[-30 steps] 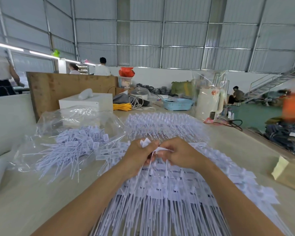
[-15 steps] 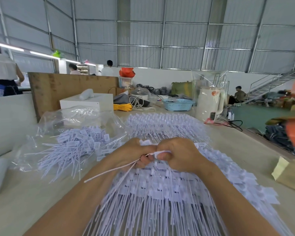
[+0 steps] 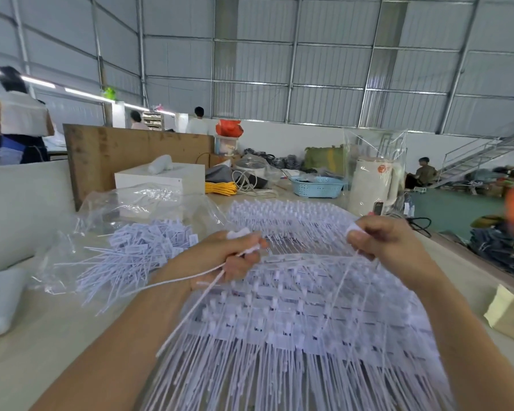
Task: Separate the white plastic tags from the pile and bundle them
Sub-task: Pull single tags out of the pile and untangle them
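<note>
A broad pile of white plastic tags (image 3: 294,315) lies in joined rows on the table in front of me, tails pointing toward me. My left hand (image 3: 226,256) grips a few separated tags, their heads poking out above the fist and their thin tails trailing down left. My right hand (image 3: 389,241) pinches another tag or two, with fine tails hanging from it. Both hands hover just above the pile, well apart from each other. A loose heap of separated tags (image 3: 137,250) rests on a clear plastic bag to the left.
The clear plastic bag (image 3: 125,203) spreads at the left, a white box (image 3: 161,179) behind it. A blue basket (image 3: 316,186), a white kettle (image 3: 371,185) and cables stand at the table's back. A beige packet (image 3: 508,315) lies at the right edge. People work far behind.
My hands, held together over the pile a second ago, have pulled apart sideways, the right hand moving right and up. Tags have come away with each hand.
</note>
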The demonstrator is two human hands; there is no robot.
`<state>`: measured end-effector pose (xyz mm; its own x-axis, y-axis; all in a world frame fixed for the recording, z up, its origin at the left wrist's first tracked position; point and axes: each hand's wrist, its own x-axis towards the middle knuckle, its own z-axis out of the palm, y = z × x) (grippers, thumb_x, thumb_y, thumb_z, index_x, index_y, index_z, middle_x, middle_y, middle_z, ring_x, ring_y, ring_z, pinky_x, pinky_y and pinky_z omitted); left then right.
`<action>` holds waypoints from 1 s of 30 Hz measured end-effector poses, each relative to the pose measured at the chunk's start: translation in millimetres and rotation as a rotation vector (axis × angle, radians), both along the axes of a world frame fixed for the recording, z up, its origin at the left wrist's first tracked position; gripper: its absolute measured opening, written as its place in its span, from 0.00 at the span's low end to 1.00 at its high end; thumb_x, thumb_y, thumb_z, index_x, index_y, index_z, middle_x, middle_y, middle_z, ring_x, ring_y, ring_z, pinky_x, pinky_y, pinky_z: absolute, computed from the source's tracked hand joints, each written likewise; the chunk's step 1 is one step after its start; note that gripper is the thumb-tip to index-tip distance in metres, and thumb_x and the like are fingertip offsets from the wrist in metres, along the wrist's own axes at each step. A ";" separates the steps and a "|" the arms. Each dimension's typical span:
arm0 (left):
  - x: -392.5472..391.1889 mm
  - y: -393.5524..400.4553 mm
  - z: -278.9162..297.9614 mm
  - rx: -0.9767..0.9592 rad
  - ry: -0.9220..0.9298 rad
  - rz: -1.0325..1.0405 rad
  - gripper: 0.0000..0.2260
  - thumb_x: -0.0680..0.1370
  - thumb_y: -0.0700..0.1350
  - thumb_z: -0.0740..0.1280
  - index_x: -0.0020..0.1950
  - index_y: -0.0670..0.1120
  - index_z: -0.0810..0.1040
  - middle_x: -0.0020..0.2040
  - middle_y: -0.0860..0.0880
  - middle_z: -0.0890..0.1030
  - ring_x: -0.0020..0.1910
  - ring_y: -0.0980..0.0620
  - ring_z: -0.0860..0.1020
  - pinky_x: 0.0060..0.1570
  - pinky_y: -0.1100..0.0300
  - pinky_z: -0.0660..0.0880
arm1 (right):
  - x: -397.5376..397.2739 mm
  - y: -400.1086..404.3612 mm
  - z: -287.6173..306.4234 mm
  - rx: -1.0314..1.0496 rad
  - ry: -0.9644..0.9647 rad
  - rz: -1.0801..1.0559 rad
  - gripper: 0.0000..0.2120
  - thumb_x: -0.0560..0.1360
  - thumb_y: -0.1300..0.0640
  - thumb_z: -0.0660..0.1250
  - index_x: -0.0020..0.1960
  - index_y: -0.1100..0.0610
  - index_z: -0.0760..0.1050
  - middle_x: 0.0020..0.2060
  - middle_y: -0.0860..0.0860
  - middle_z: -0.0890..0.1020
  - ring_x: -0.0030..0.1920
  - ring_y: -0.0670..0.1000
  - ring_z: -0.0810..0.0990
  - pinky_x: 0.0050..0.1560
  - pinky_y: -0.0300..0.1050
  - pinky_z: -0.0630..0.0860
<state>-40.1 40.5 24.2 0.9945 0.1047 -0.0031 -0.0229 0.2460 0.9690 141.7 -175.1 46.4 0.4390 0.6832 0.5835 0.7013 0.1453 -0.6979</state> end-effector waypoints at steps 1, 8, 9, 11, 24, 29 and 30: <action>4.8 -0.9 -1.7 -0.074 -0.037 0.067 0.12 0.73 0.46 0.61 0.50 0.39 0.73 0.30 0.49 0.71 0.19 0.60 0.65 0.18 0.71 0.63 | -0.8 3.5 -1.3 0.030 0.008 -0.022 0.11 0.75 0.62 0.67 0.34 0.64 0.75 0.25 0.48 0.72 0.27 0.46 0.68 0.29 0.32 0.65; 20.4 -24.2 -9.7 -0.101 -0.132 0.229 0.12 0.72 0.26 0.59 0.51 0.38 0.74 0.34 0.45 0.73 0.25 0.55 0.70 0.24 0.66 0.66 | -11.5 51.9 -29.5 -0.099 -0.102 -0.044 0.09 0.76 0.61 0.66 0.37 0.60 0.76 0.30 0.49 0.73 0.30 0.41 0.70 0.37 0.41 0.67; 20.6 -25.1 -7.4 -0.102 -0.152 0.241 0.12 0.73 0.26 0.58 0.49 0.38 0.74 0.34 0.45 0.75 0.25 0.55 0.70 0.25 0.66 0.67 | -9.3 54.4 -33.7 -0.101 -0.103 -0.052 0.08 0.76 0.59 0.66 0.39 0.60 0.77 0.32 0.49 0.74 0.31 0.41 0.70 0.38 0.42 0.69; 21.0 -25.4 -1.8 -0.117 -0.192 0.259 0.10 0.75 0.26 0.56 0.49 0.37 0.72 0.37 0.45 0.75 0.27 0.55 0.70 0.27 0.66 0.68 | -5.5 57.1 -43.5 -0.124 -0.117 -0.075 0.06 0.76 0.56 0.66 0.43 0.58 0.78 0.35 0.49 0.77 0.35 0.45 0.73 0.42 0.46 0.72; 20.6 -17.9 1.3 -0.089 -0.111 0.342 0.09 0.81 0.34 0.55 0.53 0.39 0.74 0.33 0.47 0.73 0.23 0.58 0.67 0.22 0.69 0.64 | 4.2 59.3 -63.4 -0.216 -0.139 -0.248 0.06 0.76 0.48 0.65 0.43 0.49 0.76 0.32 0.45 0.75 0.35 0.48 0.74 0.39 0.44 0.71; 11.1 -11.7 1.2 -0.084 0.015 0.386 0.07 0.79 0.32 0.55 0.44 0.39 0.69 0.34 0.45 0.72 0.20 0.58 0.64 0.17 0.69 0.59 | 4.1 60.6 -69.3 -0.228 -0.162 -0.229 0.10 0.76 0.49 0.66 0.45 0.55 0.80 0.32 0.48 0.76 0.33 0.48 0.73 0.36 0.42 0.69; 6.8 -9.6 6.8 -0.149 -0.027 0.402 0.07 0.78 0.32 0.56 0.42 0.40 0.67 0.33 0.46 0.72 0.20 0.59 0.64 0.17 0.70 0.58 | 4.5 61.3 -70.3 -0.232 -0.157 -0.230 0.10 0.76 0.49 0.66 0.46 0.55 0.80 0.33 0.50 0.77 0.34 0.49 0.74 0.38 0.43 0.70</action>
